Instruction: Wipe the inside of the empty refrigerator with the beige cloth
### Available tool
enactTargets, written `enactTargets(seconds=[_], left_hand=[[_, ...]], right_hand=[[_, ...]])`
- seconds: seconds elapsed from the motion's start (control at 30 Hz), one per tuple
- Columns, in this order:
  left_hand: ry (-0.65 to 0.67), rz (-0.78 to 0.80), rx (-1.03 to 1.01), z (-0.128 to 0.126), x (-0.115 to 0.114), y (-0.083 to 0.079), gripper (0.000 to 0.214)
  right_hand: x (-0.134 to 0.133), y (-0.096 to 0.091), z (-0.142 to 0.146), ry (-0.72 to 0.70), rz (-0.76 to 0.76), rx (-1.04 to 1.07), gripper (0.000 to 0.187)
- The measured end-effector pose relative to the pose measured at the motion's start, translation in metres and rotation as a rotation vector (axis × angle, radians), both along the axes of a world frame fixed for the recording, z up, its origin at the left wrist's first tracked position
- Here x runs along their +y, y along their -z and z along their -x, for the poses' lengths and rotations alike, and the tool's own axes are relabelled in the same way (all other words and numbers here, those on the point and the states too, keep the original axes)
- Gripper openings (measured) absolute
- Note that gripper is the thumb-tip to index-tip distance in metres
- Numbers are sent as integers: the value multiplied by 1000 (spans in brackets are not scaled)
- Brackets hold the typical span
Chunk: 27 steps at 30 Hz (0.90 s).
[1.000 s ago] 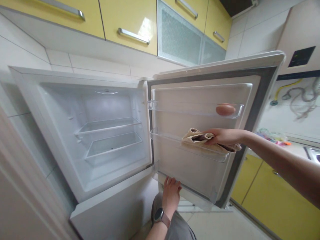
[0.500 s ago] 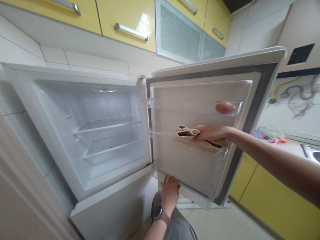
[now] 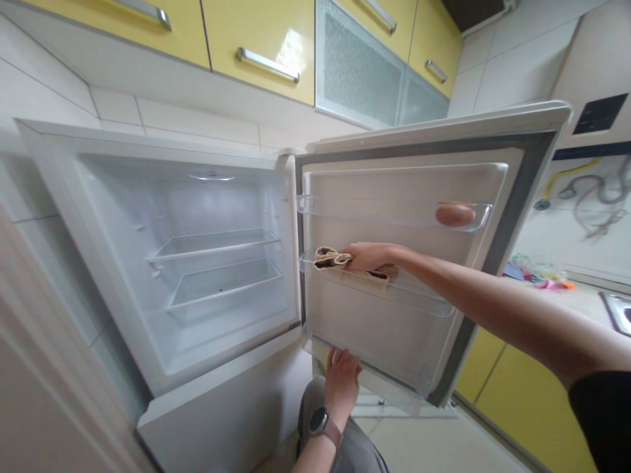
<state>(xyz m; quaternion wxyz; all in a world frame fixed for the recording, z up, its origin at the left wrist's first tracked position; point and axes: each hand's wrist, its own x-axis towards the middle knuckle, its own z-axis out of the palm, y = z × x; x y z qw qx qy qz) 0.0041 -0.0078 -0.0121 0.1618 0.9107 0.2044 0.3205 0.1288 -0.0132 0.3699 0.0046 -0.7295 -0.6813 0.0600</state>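
A folded beige cloth (image 3: 365,276) with a dark inner side is gripped by my right hand (image 3: 367,255), pressed into the clear middle shelf (image 3: 424,299) of the open refrigerator door (image 3: 379,187). The cloth lies toward the hinge end of that shelf. My left hand (image 3: 341,378), with a watch on its wrist, has its fingers curled over the rim of the bottom door shelf (image 3: 384,376). Above, a brown egg (image 3: 455,214) rests at the right end of the top door shelf (image 3: 365,209).
The refrigerator compartment (image 3: 123,263) stands open at left, with two glass shelves (image 3: 224,277). Yellow wall cabinets (image 3: 261,33) hang overhead. Colourful small items (image 3: 539,279) lie on the counter at right, beside a sink (image 3: 618,309). My knee (image 3: 313,407) is below the door.
My right hand has slid the cloth leftward along the middle door shelf, toward the hinge. My left hand stays at the bottom shelf. The view has shifted slightly.
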Motion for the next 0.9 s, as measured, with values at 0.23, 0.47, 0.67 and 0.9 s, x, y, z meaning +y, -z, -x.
enactTargets(seconds=[0.23,0.47,0.67,0.9], left_hand=[[-6,-3,-35,-7,-2,1,19],[-12,-9,-24,-8,-1,0,18],[-9,-18,-16,-8,0,1,16],[-14,-8,13,-13,-2,-4,18]], right_hand=[[61,5,12,-54,2,-118,39],[83,9,17,-50,-24,-161,39],[49,10,0,-109,-30,-88,34],[-22,-4,-33,-19,106,73,42]])
